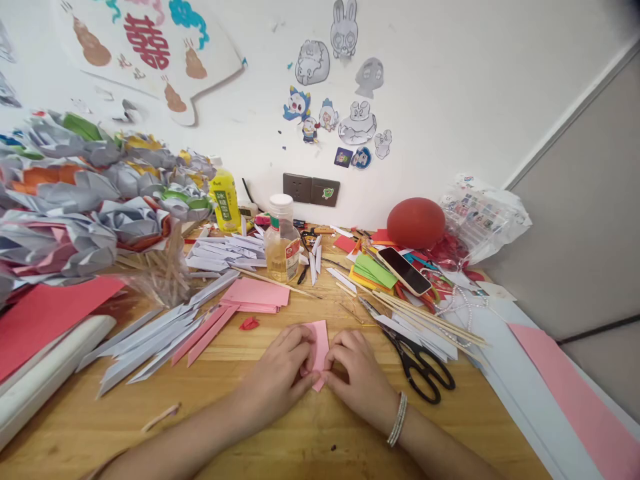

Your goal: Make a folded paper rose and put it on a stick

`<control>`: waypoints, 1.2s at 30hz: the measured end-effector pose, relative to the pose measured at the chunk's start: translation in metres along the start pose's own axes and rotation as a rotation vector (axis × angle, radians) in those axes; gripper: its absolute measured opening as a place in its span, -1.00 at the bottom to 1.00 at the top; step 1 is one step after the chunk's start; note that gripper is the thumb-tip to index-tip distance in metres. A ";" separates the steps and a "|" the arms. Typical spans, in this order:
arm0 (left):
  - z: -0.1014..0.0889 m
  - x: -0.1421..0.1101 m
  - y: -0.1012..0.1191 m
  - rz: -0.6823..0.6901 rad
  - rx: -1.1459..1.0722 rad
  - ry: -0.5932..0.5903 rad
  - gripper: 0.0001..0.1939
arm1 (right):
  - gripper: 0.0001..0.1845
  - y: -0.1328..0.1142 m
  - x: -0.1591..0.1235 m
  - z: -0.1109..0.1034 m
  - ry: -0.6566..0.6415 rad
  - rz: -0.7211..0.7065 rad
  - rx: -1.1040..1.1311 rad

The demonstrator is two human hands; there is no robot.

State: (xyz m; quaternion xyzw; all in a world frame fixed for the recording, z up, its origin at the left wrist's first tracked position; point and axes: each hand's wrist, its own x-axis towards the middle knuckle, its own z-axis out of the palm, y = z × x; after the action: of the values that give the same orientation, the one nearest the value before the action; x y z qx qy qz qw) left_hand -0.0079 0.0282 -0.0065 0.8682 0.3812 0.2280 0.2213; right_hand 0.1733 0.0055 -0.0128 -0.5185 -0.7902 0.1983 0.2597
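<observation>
A small pink paper piece (318,341) lies flat on the wooden table (240,407) in front of me. My left hand (281,373) presses its left side with curled fingers. My right hand (356,378), with a beaded bracelet on the wrist, pinches the paper's lower right edge. Both hands rest on the table and touch each other over the paper. The lower part of the paper is hidden under my fingers.
Black scissors (420,363) and wooden skewers (430,319) lie right of my hands. A stack of pink paper (256,295), folded grey and pink strips (155,337), a bottle (283,240), a phone (404,270), a red ball (415,223) and paper flowers (85,193) surround the work spot.
</observation>
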 end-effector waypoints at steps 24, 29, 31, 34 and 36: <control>0.001 0.004 0.001 -0.063 0.006 -0.019 -0.82 | -0.83 0.002 -0.002 0.003 0.070 0.022 0.037; 0.001 0.005 0.002 -0.065 0.010 -0.015 -0.82 | -0.83 0.002 -0.002 0.004 0.140 0.048 0.114; 0.000 0.005 0.001 -0.070 0.024 -0.008 -0.81 | -0.71 -0.001 -0.004 0.006 0.130 0.053 0.057; -0.004 0.004 -0.006 -0.061 0.089 0.026 -0.81 | -0.59 -0.004 -0.005 0.008 0.106 0.059 -0.014; -0.008 0.003 -0.015 -0.027 0.162 0.068 -0.85 | -0.61 -0.004 -0.004 0.009 0.093 0.058 -0.031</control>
State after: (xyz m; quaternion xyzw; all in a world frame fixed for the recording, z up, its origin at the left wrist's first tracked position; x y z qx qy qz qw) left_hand -0.0187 0.0414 -0.0079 0.8698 0.4174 0.2226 0.1404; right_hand 0.1666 -0.0002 -0.0184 -0.5537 -0.7649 0.1693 0.2822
